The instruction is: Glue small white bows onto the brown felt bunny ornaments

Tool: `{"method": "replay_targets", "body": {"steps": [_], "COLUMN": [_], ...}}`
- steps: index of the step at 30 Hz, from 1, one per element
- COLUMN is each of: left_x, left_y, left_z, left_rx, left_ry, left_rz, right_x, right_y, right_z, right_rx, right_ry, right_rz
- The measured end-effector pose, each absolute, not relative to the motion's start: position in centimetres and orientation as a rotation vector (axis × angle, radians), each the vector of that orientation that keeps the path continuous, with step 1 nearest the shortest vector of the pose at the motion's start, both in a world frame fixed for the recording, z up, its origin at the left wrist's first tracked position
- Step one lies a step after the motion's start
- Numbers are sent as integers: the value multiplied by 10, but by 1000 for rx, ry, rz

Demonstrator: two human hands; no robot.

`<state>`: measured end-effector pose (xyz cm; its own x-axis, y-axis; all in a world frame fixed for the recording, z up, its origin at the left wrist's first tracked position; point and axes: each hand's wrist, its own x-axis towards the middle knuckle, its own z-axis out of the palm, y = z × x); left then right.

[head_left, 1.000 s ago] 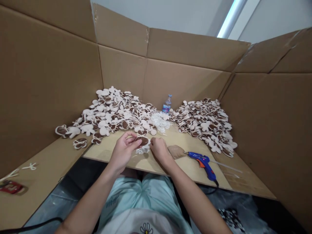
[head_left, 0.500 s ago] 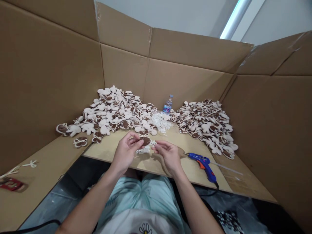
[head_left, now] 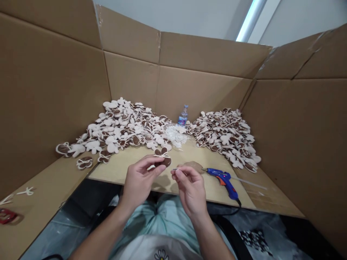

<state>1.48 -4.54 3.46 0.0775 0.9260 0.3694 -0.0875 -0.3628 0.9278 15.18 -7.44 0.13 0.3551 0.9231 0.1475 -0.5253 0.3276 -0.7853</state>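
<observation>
My left hand (head_left: 139, 180) is closed on a brown bunny-shaped patch (head_left: 164, 161) with a cream string bow across it, holding it upright above the board. Close to its right side, my right hand (head_left: 192, 189) pinches a tiny pale-and-dark piece (head_left: 175, 169) between thumb and fingertips; its kind is too small to make out. The piece and the patch are apart. A blue glue gun (head_left: 227, 186) with an orange trigger lies on the board to the right of my right hand, nozzle pointing left.
Heaps of brown-and-white bunny patches stand at the back left (head_left: 119, 126) and back right (head_left: 225, 137). Between them are small white pieces (head_left: 176, 137) and a water bottle (head_left: 182, 118). Cardboard walls (head_left: 206, 56) enclose the board. A red object (head_left: 7, 216) lies far left.
My right hand has turned and drawn slightly away from the patch, with its fingers curled in more. The patch now sits more upright in my left hand. The view has shifted slightly.
</observation>
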Motion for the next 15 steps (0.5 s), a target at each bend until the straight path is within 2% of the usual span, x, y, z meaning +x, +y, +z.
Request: {"method": "replay_targets", "body": {"steps": [15], "left_x": [22], "left_y": [-59], "left_z": [35], "left_rx": [1440], "left_ry": [809], "left_rz": [1599], "right_x": [137], "right_y": [-79], "right_z": [2], "right_rx": [-661], "right_ry": [-630], "right_rz": [1066]}}
